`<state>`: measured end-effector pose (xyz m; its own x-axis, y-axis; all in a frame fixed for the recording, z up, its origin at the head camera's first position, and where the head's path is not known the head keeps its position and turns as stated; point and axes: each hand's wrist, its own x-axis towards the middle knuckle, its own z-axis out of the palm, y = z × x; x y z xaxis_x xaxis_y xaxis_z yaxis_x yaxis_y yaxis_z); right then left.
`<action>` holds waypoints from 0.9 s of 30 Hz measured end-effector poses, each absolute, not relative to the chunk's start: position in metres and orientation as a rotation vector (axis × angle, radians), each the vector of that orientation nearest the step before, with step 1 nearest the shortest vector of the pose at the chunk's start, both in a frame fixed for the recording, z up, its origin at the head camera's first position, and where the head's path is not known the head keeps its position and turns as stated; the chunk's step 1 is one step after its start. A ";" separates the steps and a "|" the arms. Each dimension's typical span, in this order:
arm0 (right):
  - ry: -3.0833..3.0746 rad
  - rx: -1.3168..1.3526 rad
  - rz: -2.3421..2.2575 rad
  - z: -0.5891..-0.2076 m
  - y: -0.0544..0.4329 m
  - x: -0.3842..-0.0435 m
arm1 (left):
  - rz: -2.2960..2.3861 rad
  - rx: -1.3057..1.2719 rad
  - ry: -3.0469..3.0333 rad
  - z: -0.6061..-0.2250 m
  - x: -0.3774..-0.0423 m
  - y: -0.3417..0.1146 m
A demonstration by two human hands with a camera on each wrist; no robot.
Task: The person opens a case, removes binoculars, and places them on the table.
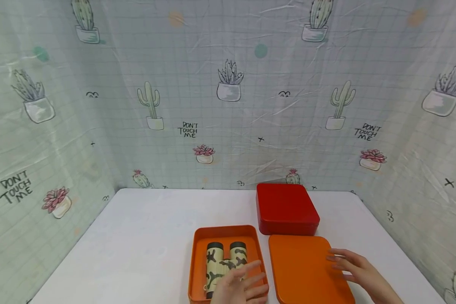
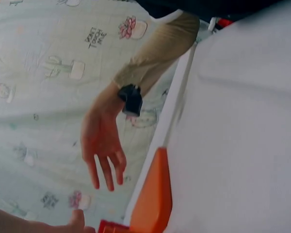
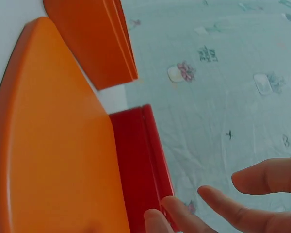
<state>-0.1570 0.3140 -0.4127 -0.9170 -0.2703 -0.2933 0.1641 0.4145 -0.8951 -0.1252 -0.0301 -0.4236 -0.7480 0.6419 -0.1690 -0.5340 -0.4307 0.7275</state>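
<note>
Camouflage-patterned binoculars (image 1: 214,268) with black ends lie inside an open orange box (image 1: 197,245) near the front of the table. My left hand (image 1: 239,287) is over the lower right part of the binoculars and hides some of them; its fingers are spread and grip nothing. To the right of the box lies an orange lid (image 1: 304,266). Beside the lid's right edge is my right hand (image 1: 359,270), fingers extended and holding nothing, its fingertips overlapping that edge in the head view. Whether they touch it, I cannot tell. The right wrist view shows these fingers (image 3: 252,208) apart from one another.
Behind the orange lid stands a closed red box (image 1: 286,209) on the white table (image 1: 148,236). A curtain (image 1: 228,114) printed with cacti and succulents encloses the back and both sides. A dark camera (image 2: 131,99) is strapped to the right wrist.
</note>
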 end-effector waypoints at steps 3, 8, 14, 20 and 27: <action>2.314 -0.125 -1.510 -0.412 0.302 -0.158 | 2.208 0.158 1.081 -0.422 -0.129 -0.040; 2.326 -0.200 -1.544 -0.413 0.285 -0.159 | 2.237 0.170 1.126 -0.422 -0.132 -0.054; 2.354 -0.258 -1.541 -0.414 0.265 -0.161 | 2.211 0.189 1.262 -0.424 -0.136 -0.069; 2.458 -0.316 -1.450 -0.417 0.242 -0.161 | 2.183 0.186 1.492 -0.423 -0.139 -0.085; 2.536 -0.436 -1.277 -0.425 0.215 -0.160 | 2.141 0.162 1.790 -0.416 -0.147 -0.104</action>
